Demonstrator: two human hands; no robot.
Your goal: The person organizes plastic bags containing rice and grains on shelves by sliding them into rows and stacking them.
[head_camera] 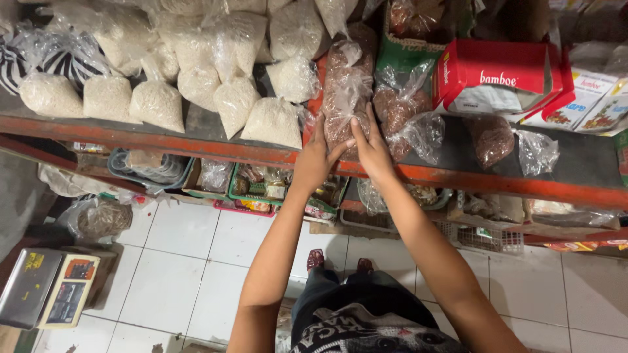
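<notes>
Clear plastic is the weak point; the bag of brown grain [345, 91] stands tall at the near edge of the red shelf [196, 147], its base just behind the lip, knotted top leaning on the bags behind. Risk, as I judge it: thin film plus a heavy fill, so a pull by the film alone could tear it or slip the knot; a tilt toward the near side could tip it off the shelf onto the white tiled floor [190, 261]. Neighbouring brown bag [399, 108] sits touching on the right and could get dragged along; white rice bags [196, 85] to the left lie just beside.

Pose: both arms reach up and far, nearly straight; left hand [314, 160] flat on the bag's lower left side, fingers spread, not closed around it; right hand [371, 150] pressed on the lower right, fingers pointing up, palm on the film; hands cradle the bag between them, thumbs nearly meeting, no real clench on either side.
</notes>
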